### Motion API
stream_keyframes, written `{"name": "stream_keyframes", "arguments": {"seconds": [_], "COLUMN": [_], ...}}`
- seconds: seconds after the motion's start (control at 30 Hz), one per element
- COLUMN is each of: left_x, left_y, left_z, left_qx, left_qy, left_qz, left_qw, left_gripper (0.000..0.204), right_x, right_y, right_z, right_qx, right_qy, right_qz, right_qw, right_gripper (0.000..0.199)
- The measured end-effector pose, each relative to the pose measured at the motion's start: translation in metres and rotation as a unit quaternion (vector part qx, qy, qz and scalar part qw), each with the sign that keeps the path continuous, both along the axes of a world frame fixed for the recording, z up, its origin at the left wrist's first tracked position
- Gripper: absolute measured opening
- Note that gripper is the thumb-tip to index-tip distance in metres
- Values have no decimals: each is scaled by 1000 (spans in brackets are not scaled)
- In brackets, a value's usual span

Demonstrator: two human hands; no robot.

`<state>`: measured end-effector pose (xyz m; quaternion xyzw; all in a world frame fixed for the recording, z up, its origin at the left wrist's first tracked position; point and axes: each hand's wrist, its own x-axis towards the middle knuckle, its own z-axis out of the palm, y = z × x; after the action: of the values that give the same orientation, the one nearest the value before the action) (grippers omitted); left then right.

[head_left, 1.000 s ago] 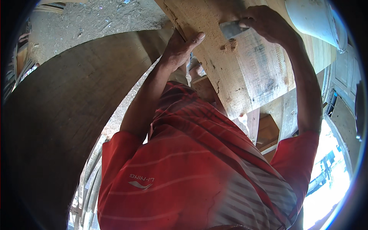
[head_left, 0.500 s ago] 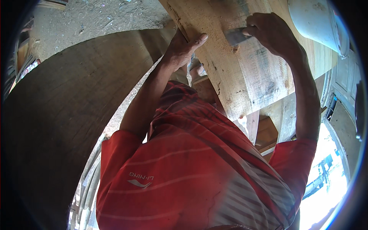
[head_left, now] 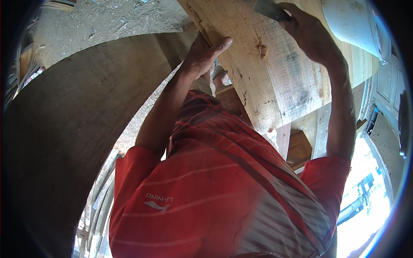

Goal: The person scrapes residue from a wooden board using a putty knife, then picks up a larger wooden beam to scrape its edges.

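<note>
In the right hand (head_left: 302, 22), bent fingers pinch one flat grey blade (head_left: 271, 9) at the far part of one wooden panel (head_left: 286, 73). The left hand (head_left: 203, 56) clasps the panel's left edge, thumb on top, other fingers hidden. Sawdust (head_left: 261, 50) speckles it. Around us: one whitish bucket (head_left: 349, 26) rightward, one broad dark board (head_left: 77, 103) leftward, littered ground (head_left: 116, 26) beyond.

Shirt (head_left: 189, 219): red, short-sleeved, loose; thin pale lines cross the front; a small whitish printed emblem (head_left: 157, 206) marks the left chest; a grey panel (head_left: 275, 223) with dark diagonal stripes covers the right side; dark criss-cross lines (head_left: 202, 108) run toward the hem. Left hand (head_left: 204, 58) and right hand (head_left: 304, 26): bare.
</note>
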<state>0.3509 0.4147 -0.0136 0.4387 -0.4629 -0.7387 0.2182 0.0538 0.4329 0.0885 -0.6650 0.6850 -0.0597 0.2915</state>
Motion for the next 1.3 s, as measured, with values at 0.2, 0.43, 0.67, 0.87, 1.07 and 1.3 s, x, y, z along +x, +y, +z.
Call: {"name": "stream_keyframes", "arguments": {"seconds": [0.2, 0.43, 0.67, 0.87, 1.07, 1.3], "left_x": [-1, -2, -1, 1, -1, -1], "left_y": [3, 1, 0, -4, -1, -4], "left_z": [-8, -7, -14, -16, -9, -11], "left_qx": [10, 7, 18, 34, 11, -8], "left_qy": [37, 76, 45, 61, 57, 66], "left_qz": [6, -10, -54, -46, -21, -32], "left_qw": [999, 997, 997, 997, 998, 997], "left_gripper": [89, 90, 79, 73, 67, 65], "right_x": [41, 112, 167, 186, 178, 184], "right_y": [57, 100, 92, 66, 70, 95], "right_z": [-3, -11, -10, -27, -11, -15], "right_qx": [-58, -75, 46, 46, -49, -61], "right_qy": [-39, 31, -124, -103, -98, -29], "right_qz": [-61, -249, -355, -376, -368, -337], "right_qw": [996, 965, 925, 920, 923, 939], "right_gripper": [46, 40, 47, 57, 55, 48]}}
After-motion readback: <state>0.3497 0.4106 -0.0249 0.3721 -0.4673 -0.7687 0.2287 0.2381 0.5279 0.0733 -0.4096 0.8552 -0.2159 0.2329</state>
